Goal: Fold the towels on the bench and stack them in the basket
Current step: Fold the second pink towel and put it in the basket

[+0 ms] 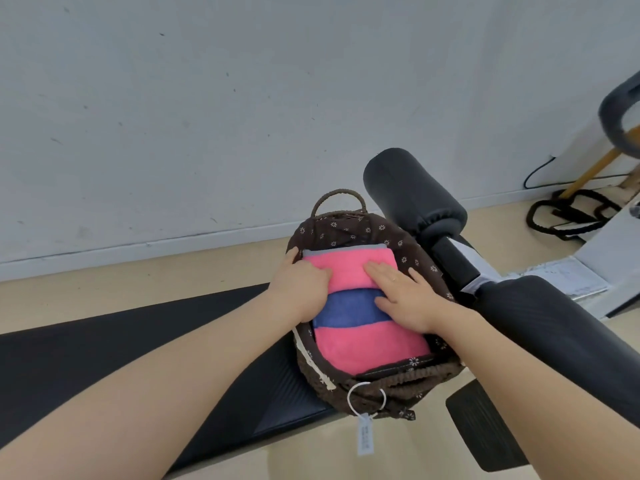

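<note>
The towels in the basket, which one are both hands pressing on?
The pink and blue striped towel on top. Left hand and right hand lie flat on it; the grey towel underneath only shows as an edge at the far end.

Both forearms bare, extended forward from the lower corners and converging toward centre. Left hand (300,287) palm down, fingers together and nearly straight, pointing right; thumb spread away toward the far side. Right hand (403,295) palm down, fingers straight and slightly splayed, pointing left and away; ring visible on one finger. Hands near each other, fingertips apart, not overlapping.
</note>
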`<state>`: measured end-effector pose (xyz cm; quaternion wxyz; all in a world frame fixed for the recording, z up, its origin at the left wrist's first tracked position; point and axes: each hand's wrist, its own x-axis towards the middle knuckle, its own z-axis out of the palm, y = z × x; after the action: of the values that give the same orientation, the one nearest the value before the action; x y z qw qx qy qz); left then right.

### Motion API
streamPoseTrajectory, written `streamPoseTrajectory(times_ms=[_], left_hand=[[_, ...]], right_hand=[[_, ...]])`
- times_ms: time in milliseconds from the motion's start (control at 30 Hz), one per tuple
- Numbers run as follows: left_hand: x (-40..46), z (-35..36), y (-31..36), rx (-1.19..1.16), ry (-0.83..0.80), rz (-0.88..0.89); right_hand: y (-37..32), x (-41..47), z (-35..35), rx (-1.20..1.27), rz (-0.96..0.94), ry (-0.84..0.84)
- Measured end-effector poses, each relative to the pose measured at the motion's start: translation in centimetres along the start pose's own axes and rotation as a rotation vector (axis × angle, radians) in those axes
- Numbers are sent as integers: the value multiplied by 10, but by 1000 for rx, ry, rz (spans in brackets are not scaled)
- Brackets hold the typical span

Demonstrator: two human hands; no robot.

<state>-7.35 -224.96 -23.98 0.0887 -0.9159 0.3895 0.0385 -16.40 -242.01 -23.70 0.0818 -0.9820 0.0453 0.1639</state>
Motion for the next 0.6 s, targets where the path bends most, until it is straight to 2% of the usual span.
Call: streamPoseTrajectory(times_ms=[67,133,167,200,267,333,433,600], left_hand=[[-8,-1,-3,-96,-55,-12],[-19,-7,-6,-249,-103,-10],[-27,-11,-9,-321,-77,6],[-37,-14,-12,-381,6,29],[-63,-21,-22,-440,292,82],[-92,-23,-36,-461,478,63],[-131,-18,-68,-453,495,-72],[-224,18,-141,-489,466,-333]], right_hand=[[-10,-1,-13,66,73,6],[-24,-3,-32,51,93,87],[-31,-4,-40,24,73,147],[-40,-6,-48,9,32,211],[-63,-9,-59,3,-92,338],[-90,-13,-66,69,-236,433],[-139,-15,-67,239,-351,427],[-264,-15,-37,419,-490,279]])
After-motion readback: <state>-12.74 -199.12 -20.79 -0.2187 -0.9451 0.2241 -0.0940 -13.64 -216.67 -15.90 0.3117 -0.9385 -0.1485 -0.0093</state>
